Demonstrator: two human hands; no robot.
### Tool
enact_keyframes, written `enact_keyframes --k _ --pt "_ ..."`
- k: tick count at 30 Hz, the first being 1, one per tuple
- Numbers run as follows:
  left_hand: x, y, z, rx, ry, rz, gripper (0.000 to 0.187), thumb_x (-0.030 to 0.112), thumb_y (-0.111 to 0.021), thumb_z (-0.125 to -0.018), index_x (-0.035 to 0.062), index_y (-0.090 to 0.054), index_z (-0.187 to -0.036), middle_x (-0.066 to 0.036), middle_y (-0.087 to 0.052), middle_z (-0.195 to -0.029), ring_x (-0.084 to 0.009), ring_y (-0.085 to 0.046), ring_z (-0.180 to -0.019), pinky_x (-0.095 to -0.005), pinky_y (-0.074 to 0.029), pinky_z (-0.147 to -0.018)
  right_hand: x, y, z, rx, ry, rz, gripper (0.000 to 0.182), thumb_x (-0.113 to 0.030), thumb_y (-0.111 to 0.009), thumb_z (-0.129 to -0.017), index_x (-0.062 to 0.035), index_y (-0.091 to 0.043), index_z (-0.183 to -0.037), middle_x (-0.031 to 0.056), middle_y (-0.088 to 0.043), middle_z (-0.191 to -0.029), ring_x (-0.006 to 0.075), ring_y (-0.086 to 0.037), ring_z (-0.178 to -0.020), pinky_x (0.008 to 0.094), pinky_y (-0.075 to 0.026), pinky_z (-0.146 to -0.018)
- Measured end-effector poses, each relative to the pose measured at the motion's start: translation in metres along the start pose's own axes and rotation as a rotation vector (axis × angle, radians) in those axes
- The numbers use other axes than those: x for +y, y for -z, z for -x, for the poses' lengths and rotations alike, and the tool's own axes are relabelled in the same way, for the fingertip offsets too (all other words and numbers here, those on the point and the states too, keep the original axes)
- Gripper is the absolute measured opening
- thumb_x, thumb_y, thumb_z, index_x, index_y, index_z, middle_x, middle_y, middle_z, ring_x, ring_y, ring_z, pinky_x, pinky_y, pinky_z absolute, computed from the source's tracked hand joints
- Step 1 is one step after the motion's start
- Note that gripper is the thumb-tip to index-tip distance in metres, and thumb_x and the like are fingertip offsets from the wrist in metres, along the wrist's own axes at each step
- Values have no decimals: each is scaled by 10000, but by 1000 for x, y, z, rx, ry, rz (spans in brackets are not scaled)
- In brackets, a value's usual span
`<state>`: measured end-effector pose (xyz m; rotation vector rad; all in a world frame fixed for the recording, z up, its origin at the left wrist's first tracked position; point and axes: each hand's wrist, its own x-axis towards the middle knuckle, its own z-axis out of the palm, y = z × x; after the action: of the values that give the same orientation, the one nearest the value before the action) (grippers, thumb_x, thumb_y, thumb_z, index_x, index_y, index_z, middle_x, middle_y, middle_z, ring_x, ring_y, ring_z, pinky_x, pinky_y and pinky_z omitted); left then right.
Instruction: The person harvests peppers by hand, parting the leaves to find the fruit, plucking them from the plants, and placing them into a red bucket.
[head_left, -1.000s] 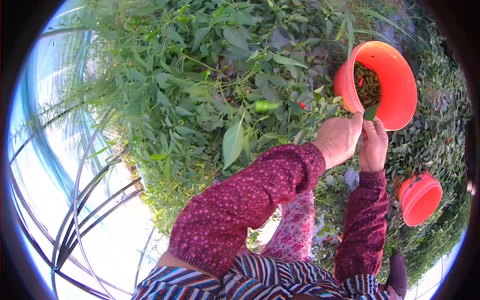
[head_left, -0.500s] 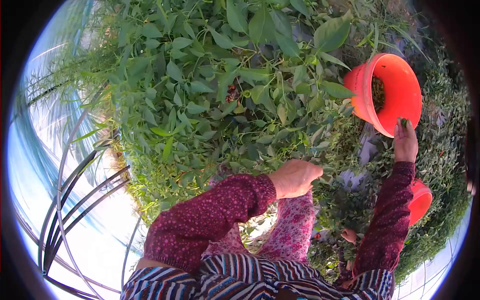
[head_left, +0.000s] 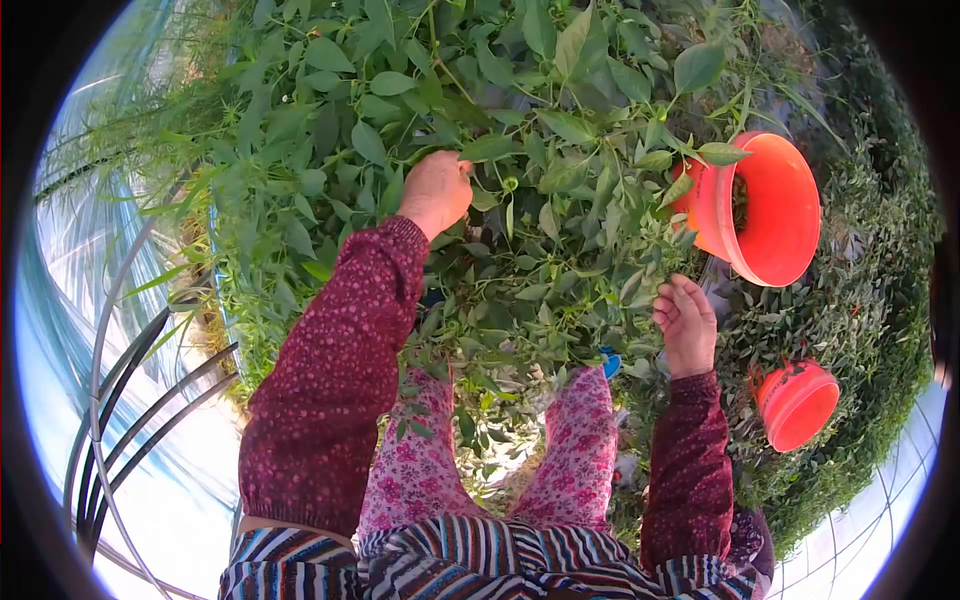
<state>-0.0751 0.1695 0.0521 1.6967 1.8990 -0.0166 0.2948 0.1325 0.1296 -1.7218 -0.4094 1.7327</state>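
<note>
You are at a growing site, likely inside a greenhouse: dense leafy pepper plants (head_left: pixel 570 185) around you, pale translucent sheeting (head_left: pixel 80 240) at left, dark bent pipes or hoses (head_left: pixel 130 400) beside it.

Left hand (head_left: pixel 438 190): well left of the large red-orange plastic bucket (head_left: pixel 785 215), roughly level with it. Back of hand to camera, fingers bent, tips partly hidden, grip unclear. Left arm stretched forward, slanting in toward the hand, maroon flower-patterned fabric sleeve (head_left: pixel 325 385) down to the wrist; strip of bare skin at the sleeve's upper end. Right hand (head_left: pixel 687 325): just below-left of the bucket, apart from it. Palm side visible, fingers loosely curled, not closed. Right forearm near upright in view, below the bucket, matching maroon sleeve (head_left: pixel 690 465) to wrist. Hands well apart.
</note>
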Motion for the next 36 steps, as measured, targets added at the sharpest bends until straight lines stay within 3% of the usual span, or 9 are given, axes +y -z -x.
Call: enact_keyframes --k 1,2,4,9,16,17,23,32,36 --pt "14 20 -3 17 179 6 189 133 -525 -839 -17 -626 -893 -204 -627 -844 -369 -599 -845 -420 -475 -747 12 -12 7 -31 -33 6 197 -99 -512 -926 -21 -558 -1101 60 -645 -917 122 -620 -741 237 -500 -651" --pt "0 14 -7 -86 54 -226 178 145 -541 -835 20 -653 -893 -163 -645 -866 -331 -612 -842 -412 -480 -741 22 -26 14 -40 -67 20 188 -96 -512 -925 -25 -567 -1090 59 -648 -916 120 -621 -742 235 -500 -652" --pt "-11 -2 -28 -149 412 108 171 154 -557 -832 62 -682 -906 -133 -668 -935 -291 -620 -863 -383 -480 -765 42 -47 24 -28 -107 32 179 -93 -512 -924 -30 -575 -1079 58 -650 -916 118 -622 -742 233 -501 -654" --pt "-14 -4 18 15 160 503 183 54 -519 -859 10 -646 -982 -103 -676 -921 -185 -629 -851 -294 -473 -776 64 -87 25 -134 -177 105 182 -79 -510 -922 -26 -570 -1085 69 -649 -952 135 -624 -775 249 -506 -671" --pt "-4 -13 77 -1 21 710 222 -51 -484 -825 -5 -627 -989 -77 -654 -875 -152 -612 -790 -284 -491 -738 55 -168 -39 -164 97 174 357 -69 -561 -891 -44 -517 -1244 25 -632 -978 88 -576 -858 234 -472 -722" --pt "-1 -12 84 19 1 777 168 -9 -549 -805 13 -623 -953 -141 -654 -912 -302 -634 -837 -363 -502 -730 58 -177 -55 -209 144 206 347 -68 -572 -887 -50 -527 -1230 5 -617 -959 72 -544 -828 226 -450 -722" --pt "-3 18 135 -39 -46 722 194 -2 -544 -810 22 -596 -996 -144 -643 -925 -323 -625 -828 -356 -505 -711 51 -192 -74 -276 261 496 166 -54 -569 -883 -38 -601 -1045 -28 -612 -827 31 -486 -768 188 -404 -699" --pt "-85 84 149 391 242 947 147 -2 -548 -854 30 -612 -983 -102 -611 -880 -164 -606 -807 -251 -481 -692 8 -168 -20 -312 132 250 243 -153 -423 -918 0 -569 -1036 33 -559 -765 112 -495 -654 243 -386 -596" --pt "-123 106 141 673 170 306 250 110 -601 -856 20 -555 -1085 -144 -608 -925 -268 -607 -833 -346 -487 -741 -9 -171 -13 -314 12 190 304 -117 -389 -920 0 -507 -1174 10 -459 -788 93 -364 -622 249 -349 -585"
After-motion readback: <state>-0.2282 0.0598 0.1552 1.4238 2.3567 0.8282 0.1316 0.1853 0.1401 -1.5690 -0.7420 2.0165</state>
